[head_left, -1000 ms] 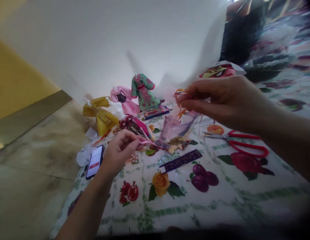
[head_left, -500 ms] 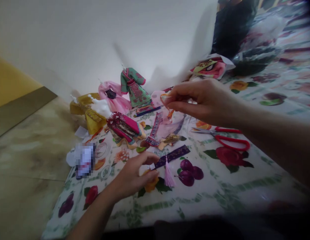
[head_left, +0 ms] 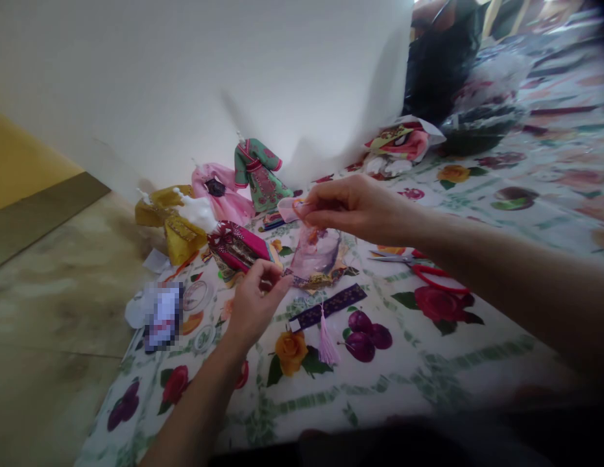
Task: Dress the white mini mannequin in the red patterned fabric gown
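Pinched together, the fingers of my right hand [head_left: 343,206] hold an orange cord [head_left: 298,205] above a sheer pink fabric bag [head_left: 318,250]. My left hand [head_left: 257,295] has thumb and forefinger closed at the edge of the patterned trim [head_left: 321,279] by the bag; what exactly lies between them is too small to tell. A dark purple strip [head_left: 335,305] with a pink tassel [head_left: 327,344] lies on the cloth in front of the bag. Just beyond my left hand lies a small magenta dress [head_left: 241,246].
Small green [head_left: 263,172], pink [head_left: 224,191] and yellow [head_left: 182,227] dresses stand by the wall. Red-handled scissors [head_left: 435,275] lie under my right forearm. A blurred packet [head_left: 164,318] is at the left edge, a black bag [head_left: 440,65] at the back right.
My left hand has let go of the purple strip and moved up and away to the trim. My right hand has moved lower and left with the orange cord.
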`<state>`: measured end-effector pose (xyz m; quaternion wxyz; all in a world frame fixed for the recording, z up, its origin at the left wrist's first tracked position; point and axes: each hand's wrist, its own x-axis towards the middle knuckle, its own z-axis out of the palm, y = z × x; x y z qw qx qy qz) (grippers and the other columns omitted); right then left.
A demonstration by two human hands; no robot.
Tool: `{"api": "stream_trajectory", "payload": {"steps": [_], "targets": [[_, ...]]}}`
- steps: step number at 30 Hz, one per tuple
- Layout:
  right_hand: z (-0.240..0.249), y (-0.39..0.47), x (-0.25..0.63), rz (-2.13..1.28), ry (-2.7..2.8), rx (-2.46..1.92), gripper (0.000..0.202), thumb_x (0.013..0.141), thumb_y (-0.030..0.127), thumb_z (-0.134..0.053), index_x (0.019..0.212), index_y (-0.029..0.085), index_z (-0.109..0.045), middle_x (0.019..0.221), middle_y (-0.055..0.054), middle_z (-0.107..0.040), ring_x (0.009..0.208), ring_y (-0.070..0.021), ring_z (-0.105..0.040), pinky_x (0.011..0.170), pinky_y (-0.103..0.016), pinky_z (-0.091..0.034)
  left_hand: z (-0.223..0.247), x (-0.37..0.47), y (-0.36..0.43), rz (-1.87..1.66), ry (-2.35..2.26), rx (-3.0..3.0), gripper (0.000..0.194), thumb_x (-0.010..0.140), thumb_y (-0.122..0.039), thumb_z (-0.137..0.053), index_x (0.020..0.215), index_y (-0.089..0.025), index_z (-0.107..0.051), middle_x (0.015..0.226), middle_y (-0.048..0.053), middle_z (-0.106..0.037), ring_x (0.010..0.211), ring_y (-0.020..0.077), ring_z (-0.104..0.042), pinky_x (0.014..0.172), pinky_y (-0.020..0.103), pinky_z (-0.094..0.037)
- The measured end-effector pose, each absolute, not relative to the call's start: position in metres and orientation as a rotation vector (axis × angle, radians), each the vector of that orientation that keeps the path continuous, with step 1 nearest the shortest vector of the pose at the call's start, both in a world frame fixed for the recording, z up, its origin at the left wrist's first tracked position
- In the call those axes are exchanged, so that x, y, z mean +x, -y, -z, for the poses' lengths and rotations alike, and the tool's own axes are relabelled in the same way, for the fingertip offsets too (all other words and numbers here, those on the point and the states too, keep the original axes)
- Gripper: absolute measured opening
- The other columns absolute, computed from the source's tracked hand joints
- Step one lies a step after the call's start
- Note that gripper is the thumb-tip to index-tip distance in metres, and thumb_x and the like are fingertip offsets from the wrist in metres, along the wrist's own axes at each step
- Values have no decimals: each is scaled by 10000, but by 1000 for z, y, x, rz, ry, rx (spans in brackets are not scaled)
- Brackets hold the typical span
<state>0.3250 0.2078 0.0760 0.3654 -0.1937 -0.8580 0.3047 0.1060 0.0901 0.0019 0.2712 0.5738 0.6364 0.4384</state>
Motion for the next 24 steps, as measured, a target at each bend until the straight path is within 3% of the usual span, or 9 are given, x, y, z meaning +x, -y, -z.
{"api": "stream_trajectory", "payload": {"steps": [5,10,19,24], "targets": [[-70,-212,316,-1083,2132,-390,128,907,269,-598,824,176,-629,739,-5,-641,673,-118,-570,631,-255,-451,2,103,-86,-1196,-1524,1435,377,776,-404,-747,1057,-222,-574,969,25,-615,881,159,-593,765,268,-494],[-63,-214,308,-1215,2133,-387,163,916,286,-576,810,173,-627,766,-19,-680,718,-126,-642,666,-248,-503,8,104,-79,-1120,-1376,1297,255,836,-424,-683,939,-201,-614,884,25,-660,798,145,-606,682,247,-507],[-69,-214,307,-986,2456,-479,165,940,332,-571,885,183,-615,798,-8,-673,702,-119,-594,595,-230,-418,19,98,-78,-1152,-1386,1299,190,861,-386,-659,881,-197,-667,830,21,-686,762,135,-622,648,230,-505],[-70,-214,310,-1049,2448,-540,192,940,362,-564,1019,188,-544,773,-15,-666,667,-138,-574,552,-245,-378,21,95,-74,-1198,-1403,1315,189,864,-380,-655,856,-192,-670,814,13,-683,764,128,-615,695,236,-495]]}}
